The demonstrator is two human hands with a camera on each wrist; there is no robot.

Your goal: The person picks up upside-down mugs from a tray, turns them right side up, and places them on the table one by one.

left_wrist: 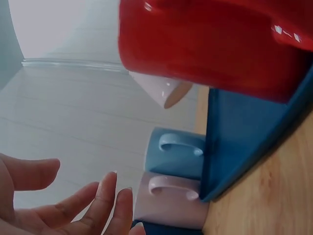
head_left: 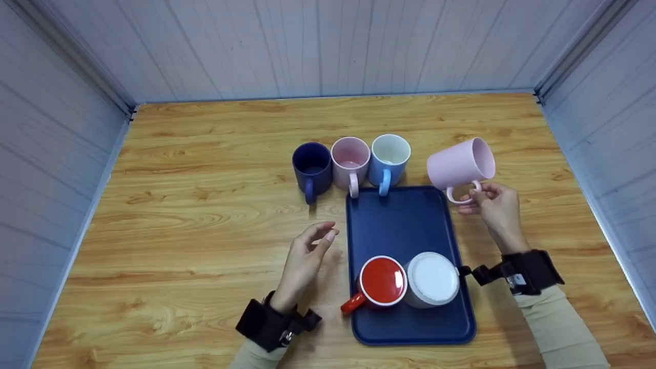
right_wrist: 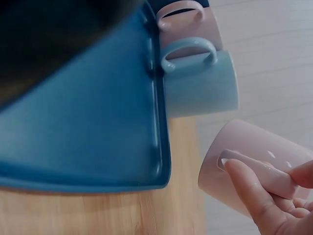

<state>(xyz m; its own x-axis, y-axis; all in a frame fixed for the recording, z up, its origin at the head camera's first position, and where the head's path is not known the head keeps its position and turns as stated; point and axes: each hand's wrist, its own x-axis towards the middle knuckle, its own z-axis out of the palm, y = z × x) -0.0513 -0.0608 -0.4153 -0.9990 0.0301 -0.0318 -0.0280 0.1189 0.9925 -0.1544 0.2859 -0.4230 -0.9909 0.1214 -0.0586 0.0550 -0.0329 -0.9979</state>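
Observation:
My right hand grips the handle of a pink mug, which is tilted with its mouth toward the right, beyond the tray's far right corner. In the right wrist view, thumb and fingers pinch that mug's handle. My left hand is left of the blue tray, its fingers loosely bent and holding nothing. On the tray's near half, a red mug sits beside a white mug. The red mug's handle points left over the tray edge.
Behind the tray stand a dark blue mug, another pink mug and a light blue mug in a row, mouths up, handles toward me. Pale panel walls close in the wooden table at the back and sides.

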